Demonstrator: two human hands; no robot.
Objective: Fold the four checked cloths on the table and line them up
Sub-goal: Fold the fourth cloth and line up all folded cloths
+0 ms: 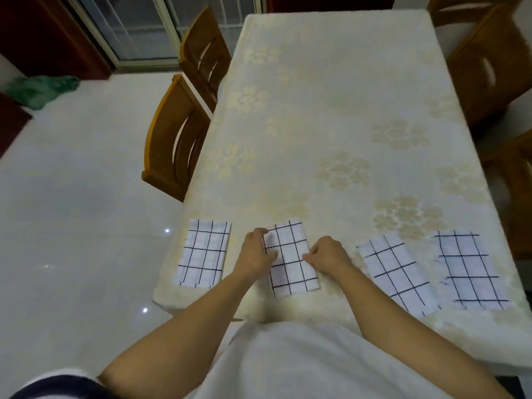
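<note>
With curled fingers (309,256) of both hands gripping the second checked cloth's (290,259) side edges, square it to its neighbours.

The left hand (254,251) covers the left edge of the second cloth (290,259), and the right hand (326,254) covers part of its right edge. Both hands' fingertips curl out of sight. Chairs (489,67) on the right are cut off by the frame. The whole scene is softly blurred.
</note>
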